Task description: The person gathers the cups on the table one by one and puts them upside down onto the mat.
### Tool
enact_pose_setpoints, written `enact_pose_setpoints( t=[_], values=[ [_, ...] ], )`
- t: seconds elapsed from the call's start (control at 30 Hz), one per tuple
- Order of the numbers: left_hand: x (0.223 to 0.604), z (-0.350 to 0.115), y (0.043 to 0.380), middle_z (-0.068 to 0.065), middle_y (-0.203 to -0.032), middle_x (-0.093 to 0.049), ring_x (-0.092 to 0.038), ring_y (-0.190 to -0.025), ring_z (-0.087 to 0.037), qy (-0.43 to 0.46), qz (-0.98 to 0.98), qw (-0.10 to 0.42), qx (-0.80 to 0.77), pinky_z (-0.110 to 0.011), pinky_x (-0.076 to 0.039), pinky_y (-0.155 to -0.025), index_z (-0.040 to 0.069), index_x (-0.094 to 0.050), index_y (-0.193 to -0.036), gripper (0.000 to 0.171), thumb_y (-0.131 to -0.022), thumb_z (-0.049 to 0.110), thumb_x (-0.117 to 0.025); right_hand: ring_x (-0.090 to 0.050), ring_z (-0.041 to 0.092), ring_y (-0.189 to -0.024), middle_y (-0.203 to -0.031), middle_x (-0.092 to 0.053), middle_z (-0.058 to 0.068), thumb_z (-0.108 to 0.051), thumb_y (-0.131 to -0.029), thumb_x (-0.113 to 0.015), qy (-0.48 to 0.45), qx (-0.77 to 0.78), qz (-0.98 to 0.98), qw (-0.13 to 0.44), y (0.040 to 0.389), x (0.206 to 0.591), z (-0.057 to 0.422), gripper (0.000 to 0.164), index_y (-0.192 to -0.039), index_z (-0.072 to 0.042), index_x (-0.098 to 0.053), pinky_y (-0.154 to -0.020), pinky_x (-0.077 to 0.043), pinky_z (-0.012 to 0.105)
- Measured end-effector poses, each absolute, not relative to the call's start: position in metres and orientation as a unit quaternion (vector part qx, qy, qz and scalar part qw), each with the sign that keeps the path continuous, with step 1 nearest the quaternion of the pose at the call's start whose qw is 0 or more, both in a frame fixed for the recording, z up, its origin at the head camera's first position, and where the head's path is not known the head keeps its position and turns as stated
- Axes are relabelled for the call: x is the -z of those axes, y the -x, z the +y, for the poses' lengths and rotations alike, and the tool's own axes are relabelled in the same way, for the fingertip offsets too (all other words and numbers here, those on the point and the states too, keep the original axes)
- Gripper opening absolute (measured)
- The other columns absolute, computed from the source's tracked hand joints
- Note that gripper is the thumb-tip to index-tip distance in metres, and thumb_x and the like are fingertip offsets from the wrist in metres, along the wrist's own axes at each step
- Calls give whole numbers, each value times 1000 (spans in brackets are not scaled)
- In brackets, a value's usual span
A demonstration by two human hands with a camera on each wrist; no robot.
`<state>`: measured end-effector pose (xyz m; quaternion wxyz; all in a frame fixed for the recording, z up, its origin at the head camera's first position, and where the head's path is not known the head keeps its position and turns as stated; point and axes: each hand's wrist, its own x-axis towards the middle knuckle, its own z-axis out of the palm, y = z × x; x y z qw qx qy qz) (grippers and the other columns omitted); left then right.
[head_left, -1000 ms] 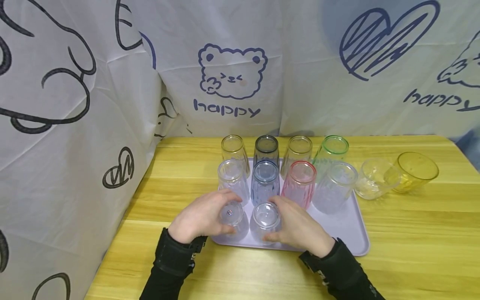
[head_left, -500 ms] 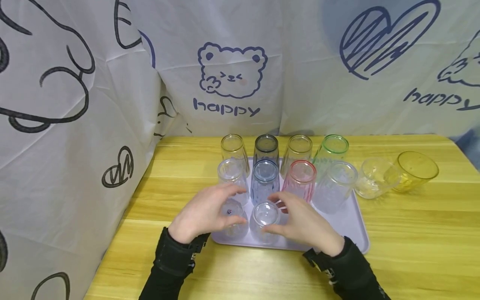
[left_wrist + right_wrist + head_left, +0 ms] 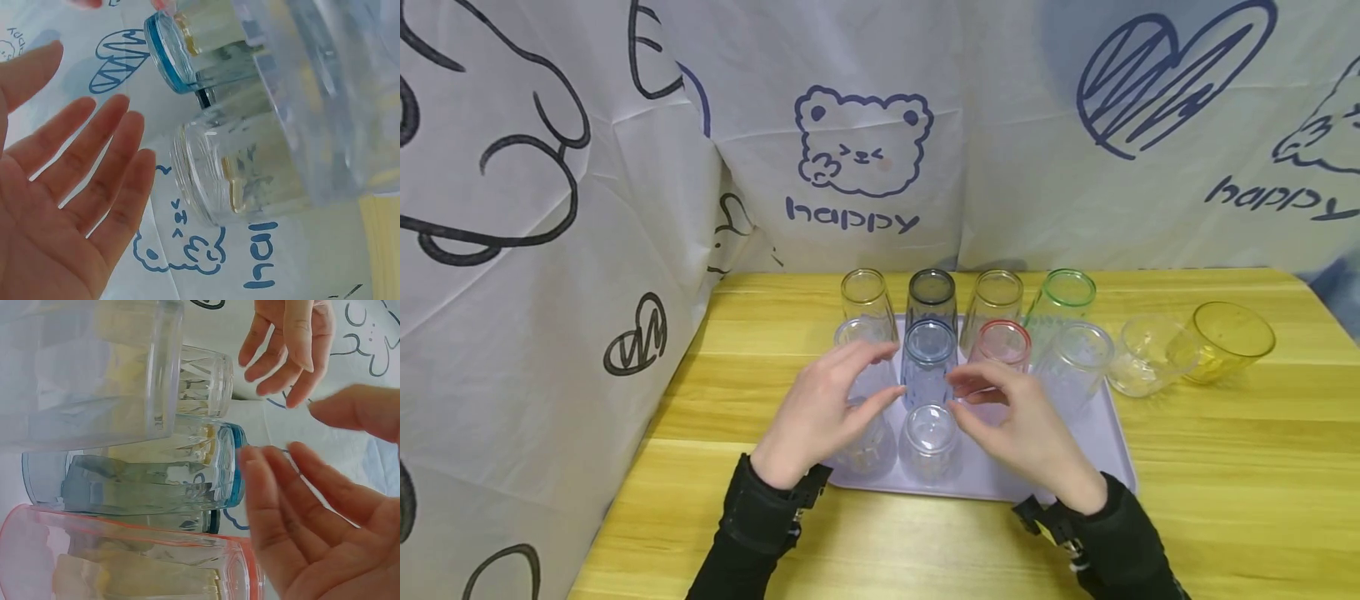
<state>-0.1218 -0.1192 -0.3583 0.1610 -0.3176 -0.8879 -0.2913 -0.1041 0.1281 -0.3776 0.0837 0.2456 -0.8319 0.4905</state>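
Two clear glasses stand upside down at the front of the lilac tray: the left glass (image 3: pixel 868 454) and the right glass (image 3: pixel 931 446). Behind them, a blue glass (image 3: pixel 929 358) lies between my two hands in the head view. My left hand (image 3: pixel 827 408) hovers over the left side, fingers loosely extended and nothing held. On the other side my right hand (image 3: pixel 1022 425) is raised too, its bent fingers near the blue glass's rim, also without a grip. In the right wrist view, the blue glass (image 3: pixel 187 465) and pink glass (image 3: pixel 144 562) sit beside the fingers; contact is unclear.
The lilac tray (image 3: pixel 1105 450) also carries a pink glass (image 3: pixel 1006 340), a frosted glass (image 3: pixel 1078 358) and a back row including a green-rimmed glass (image 3: pixel 1070 292). To its right are a clear cup (image 3: pixel 1142 358) and a tilted yellow cup (image 3: pixel 1232 342) on the wooden table (image 3: pixel 1225 483).
Both hands have let go of the two front glasses, lifted, and moved farther back above the tray. The glasses stay in place.
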Motion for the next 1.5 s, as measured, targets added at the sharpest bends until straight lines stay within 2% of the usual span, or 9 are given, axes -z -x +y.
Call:
enact_pose_setpoints(
  t=[0.2, 0.27, 0.43, 0.63, 0.97, 1.17, 1.33, 1.4, 1.5],
  values=[
    [355, -105, 121, -9, -118, -72, -69, -111, -23, 301, -881, 199, 304, -35, -58, -98, 5, -65, -126, 39, -92, 22, -74, -69, 2, -90, -101, -74, 17, 11, -84, -70, -218, -544, -796, 153, 102, 376, 134, 25, -108, 3, -70, -82, -59, 18],
    [353, -99, 121, -9, -119, -72, -68, -112, -23, 299, -879, 211, 306, -35, -57, -100, 6, -65, -127, 38, -93, 21, -73, -67, -3, -90, -100, -74, 10, 11, -85, -69, -196, -571, -779, 169, 101, 374, 137, 23, -106, 3, -70, -83, -57, 14],
    [345, -81, 117, -8, -123, -70, -65, -118, -24, 297, -872, 238, 307, -36, -53, -106, 7, -65, -127, 37, -94, 21, -70, -70, 2, -89, -99, -73, -6, 17, -87, -62, -170, -660, -704, 198, 97, 370, 152, 19, -104, 11, -67, -82, -57, 13],
    [337, -50, 108, -6, -122, -70, -65, -116, -22, 307, -865, 255, 304, -33, -54, -103, 7, -65, -126, 35, -94, 21, -70, -72, 9, -81, -92, -74, 2, 20, -88, -57, -138, -727, -623, 254, 95, 373, 182, 13, -100, 20, -62, -75, -60, 17],
    [336, 5, 96, -1, -126, -67, -63, -117, -17, 323, -862, 251, 299, -27, -52, -104, 12, -65, -125, 36, -92, 24, -72, -70, 14, -79, -90, -73, 8, 18, -88, -57, -49, -746, -570, 340, 96, 393, 243, 13, -99, 16, -64, -72, -57, 17],
    [338, 31, 93, -1, -129, -66, -62, -120, -17, 323, -874, 234, 277, -27, -51, -105, 14, -63, -129, 40, -92, 27, -71, -63, 14, -88, -98, -66, 5, 20, -84, -55, 67, -731, -587, 340, 94, 409, 263, 30, -104, 1, -66, -75, -55, 12],
    [339, 52, 91, 2, -129, -66, -63, -117, -14, 326, -880, 238, 252, -23, -50, -104, 17, -64, -129, 39, -93, 29, -70, -55, 12, -102, -111, -53, 2, 19, -84, -56, 149, -737, -587, 301, 95, 422, 272, 44, -116, -11, -57, -78, -52, 8],
    [339, 60, 91, 3, -129, -66, -63, -117, -13, 327, -882, 241, 238, -22, -50, -104, 18, -64, -129, 39, -92, 30, -70, -51, 10, -108, -114, -49, -1, 17, -85, -59, 174, -727, -602, 281, 96, 426, 276, 48, -122, -14, -52, -83, -49, 9],
    [341, 70, 91, 5, -130, -66, -62, -118, -12, 324, -891, 239, 209, -21, -49, -105, 20, -64, -130, 40, -93, 32, -68, -46, 7, -116, -119, -45, -6, 10, -87, -64, 201, -712, -627, 243, 100, 431, 280, 55, -131, -18, -45, -99, -44, 14]
  ],
)
